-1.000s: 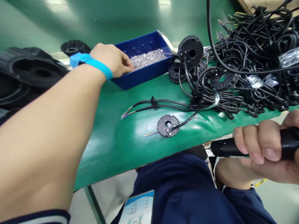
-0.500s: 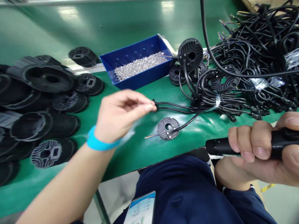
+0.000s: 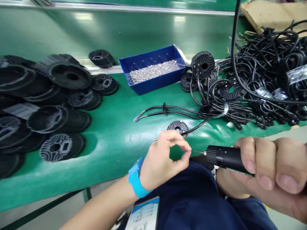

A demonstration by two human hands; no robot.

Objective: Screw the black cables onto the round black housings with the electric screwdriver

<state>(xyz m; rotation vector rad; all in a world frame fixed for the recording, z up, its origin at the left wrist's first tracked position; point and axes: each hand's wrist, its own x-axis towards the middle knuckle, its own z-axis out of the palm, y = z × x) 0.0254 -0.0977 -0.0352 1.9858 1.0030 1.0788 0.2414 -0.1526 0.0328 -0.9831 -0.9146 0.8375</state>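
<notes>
My right hand (image 3: 268, 169) is wrapped round a black electric screwdriver (image 3: 223, 157), its thin bit pointing left. Just left of the bit's tip, my left hand (image 3: 165, 159) pinches thumb and forefinger together; whatever is between them is too small to make out. Behind the left hand lies a round black cap (image 3: 177, 126) with a grooved face and a cable attached, partly hidden by the fingers. Two black cables (image 3: 153, 111) lie beyond it, joined by a small black piece, with coloured wire ends on the left. A blue bin (image 3: 153, 85) holds many small silvery screws (image 3: 153, 71).
Black cylindrical housings (image 3: 57, 118) crowd the left of the green table (image 3: 110, 134). A tangled heap of black cables (image 3: 271, 64) covers the right, with more caps (image 3: 203, 65) in front. A thick cord (image 3: 236, 41) hangs down at the right, near a cardboard piece (image 3: 275, 16).
My left hand has let go of the two cables and moved right and towards me, to the screwdriver's tip. The cables now lie on the table. My right hand still grips the screwdriver.
</notes>
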